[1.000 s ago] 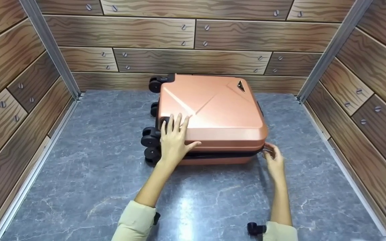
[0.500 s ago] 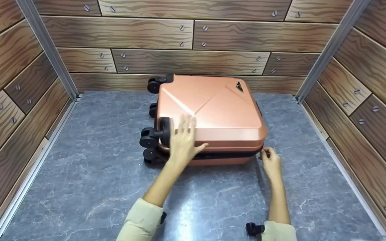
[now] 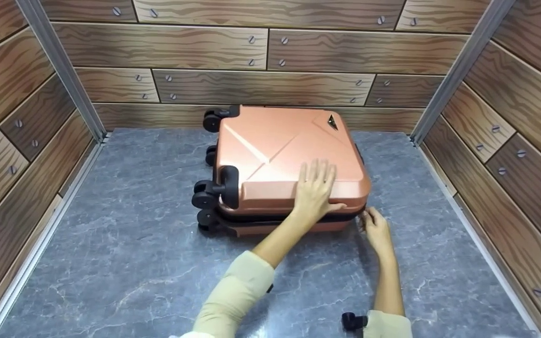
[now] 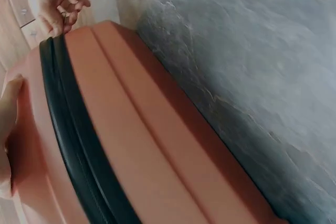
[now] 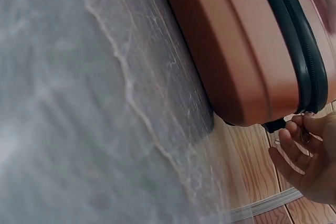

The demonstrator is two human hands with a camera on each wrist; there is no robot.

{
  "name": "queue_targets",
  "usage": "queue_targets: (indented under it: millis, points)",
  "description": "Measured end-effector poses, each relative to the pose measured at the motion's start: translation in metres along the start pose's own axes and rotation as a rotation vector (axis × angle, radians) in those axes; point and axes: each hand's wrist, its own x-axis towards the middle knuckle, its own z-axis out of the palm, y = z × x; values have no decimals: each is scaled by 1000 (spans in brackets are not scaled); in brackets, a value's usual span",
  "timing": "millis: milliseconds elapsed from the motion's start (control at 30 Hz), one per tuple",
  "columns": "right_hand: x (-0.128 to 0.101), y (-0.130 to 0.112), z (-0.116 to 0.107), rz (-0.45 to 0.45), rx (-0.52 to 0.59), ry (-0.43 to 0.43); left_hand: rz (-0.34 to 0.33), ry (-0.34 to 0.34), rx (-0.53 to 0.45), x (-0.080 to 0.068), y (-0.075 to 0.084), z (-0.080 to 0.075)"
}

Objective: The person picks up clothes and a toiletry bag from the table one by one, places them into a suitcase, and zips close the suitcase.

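Observation:
An orange-pink hard-shell suitcase (image 3: pixel 275 136) lies flat on the floor, wheels to the left. My left hand (image 3: pixel 315 195) rests on its near top edge, right of the middle, with straight fingers spread on the shell. A black zipper band (image 4: pixel 79 140) runs along the near side, with toothed zipper tape (image 5: pixel 296 24) in the right wrist view. At the near right corner my right hand (image 3: pixel 377 232) pinches a small zipper pull (image 5: pixel 305 134) between thumb and fingertips; the other fingers are loosely bent. The pull is mostly hidden by the fingers.
Black caster wheels (image 3: pixel 203 199) stick out from the suitcase's left end. Wood-patterned walls (image 3: pixel 204 47) stand behind it and on both sides, joined by grey metal corner posts (image 3: pixel 59 65). Grey marbled flooring (image 3: pixel 134 263) lies around the suitcase.
My left hand has slid right along the suitcase's near top edge, uncovering the near-left corner. My right hand has closed its fingertips at the near right corner, staying close to it.

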Motion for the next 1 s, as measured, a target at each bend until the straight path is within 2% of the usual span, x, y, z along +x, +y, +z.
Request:
queue_targets:
  millis: [67,167,367,700,1000]
  points:
    - [0,-1,0,-12,-10,6,3,57,-4,2,1,4]
    - [0,-2,-1,-21,-56,16,-3,103,-14,2,0,7]
    - [-1,-3,-6,-37,-214,17,-27,138,-59,1,-4,9]
    - [-3,-9,-12,-92,-304,-6,-58,150,-81,5,-4,6]
    - [-8,-14,-17,-142,-397,-36,-72,116,-82,6,-2,4]
